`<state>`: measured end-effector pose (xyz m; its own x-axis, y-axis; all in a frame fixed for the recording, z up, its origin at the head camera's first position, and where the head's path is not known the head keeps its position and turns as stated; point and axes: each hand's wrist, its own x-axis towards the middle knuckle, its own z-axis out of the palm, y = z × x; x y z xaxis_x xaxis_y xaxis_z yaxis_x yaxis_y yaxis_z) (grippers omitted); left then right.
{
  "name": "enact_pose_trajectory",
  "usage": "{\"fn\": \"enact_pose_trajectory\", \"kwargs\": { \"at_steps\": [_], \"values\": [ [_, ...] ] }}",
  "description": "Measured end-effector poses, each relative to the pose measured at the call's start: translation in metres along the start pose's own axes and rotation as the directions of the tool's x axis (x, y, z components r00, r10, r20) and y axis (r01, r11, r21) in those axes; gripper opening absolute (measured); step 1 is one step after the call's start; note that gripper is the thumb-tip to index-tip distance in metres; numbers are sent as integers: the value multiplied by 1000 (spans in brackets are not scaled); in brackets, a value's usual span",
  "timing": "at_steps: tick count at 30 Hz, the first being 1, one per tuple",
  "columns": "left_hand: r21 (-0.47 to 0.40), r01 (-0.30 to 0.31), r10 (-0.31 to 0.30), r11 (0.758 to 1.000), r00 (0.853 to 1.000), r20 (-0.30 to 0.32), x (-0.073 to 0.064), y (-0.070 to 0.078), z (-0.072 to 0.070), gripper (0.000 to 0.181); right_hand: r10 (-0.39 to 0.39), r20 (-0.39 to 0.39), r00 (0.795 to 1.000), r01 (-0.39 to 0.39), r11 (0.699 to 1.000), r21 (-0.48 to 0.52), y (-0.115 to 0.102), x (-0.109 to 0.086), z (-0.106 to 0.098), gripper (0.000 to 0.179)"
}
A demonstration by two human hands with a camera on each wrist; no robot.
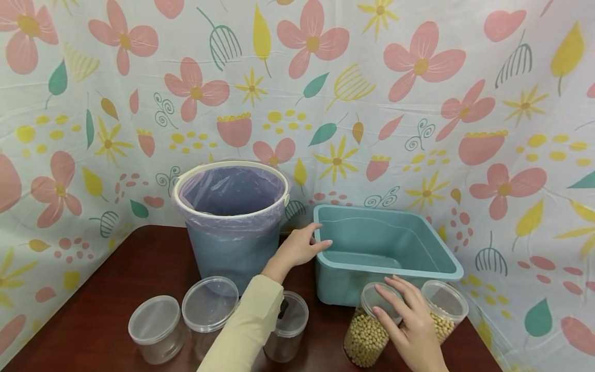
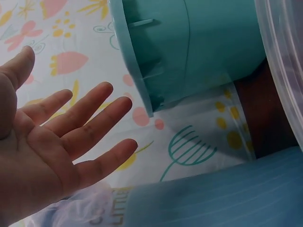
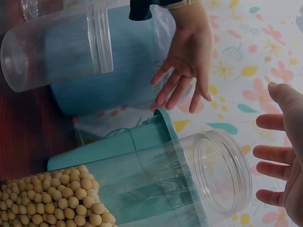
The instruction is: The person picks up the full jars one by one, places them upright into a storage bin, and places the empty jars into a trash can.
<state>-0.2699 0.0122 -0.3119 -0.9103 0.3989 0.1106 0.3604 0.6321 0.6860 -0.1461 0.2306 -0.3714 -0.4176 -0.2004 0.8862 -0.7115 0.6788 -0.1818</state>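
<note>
My left hand (image 1: 299, 248) is held beside the left rim of a teal plastic basin (image 1: 386, 269), its fingers spread and relaxed. The left wrist view shows that palm with nothing in it. Over on the right, my right hand (image 1: 411, 323) hovers with loosely extended fingers by the tops of two clear jars. Pale round beans, like soybeans, fill the lower part of the near jar (image 1: 365, 333); the other jar (image 1: 443, 323) behind my hand also has beans. In the right wrist view, a gap separates my right fingers (image 3: 274, 153) from the near jar's rim (image 3: 244, 175).
Left of the basin stands a blue bucket (image 1: 225, 253) with a white rim and plastic liner. Three clear jars, a short one (image 1: 155, 330), a wide one (image 1: 211, 305) and another (image 1: 293, 325), stand along the front of the dark table (image 1: 102, 305). Flowered cloth hangs behind.
</note>
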Motion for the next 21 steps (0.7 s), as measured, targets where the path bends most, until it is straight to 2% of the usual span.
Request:
{"fn": "enact_pose_trajectory", "kwargs": {
  "at_steps": [8,21],
  "values": [
    [-53,45,-42,998,998,40,10,-4,4,56,10,5,1000,-10,1000,7,0,-2,0,45],
    [-102,105,-99,989,993,58,15,-15,10,58,9,15,1000,-10,1000,20,1,-4,-1,44]
  ]
}}
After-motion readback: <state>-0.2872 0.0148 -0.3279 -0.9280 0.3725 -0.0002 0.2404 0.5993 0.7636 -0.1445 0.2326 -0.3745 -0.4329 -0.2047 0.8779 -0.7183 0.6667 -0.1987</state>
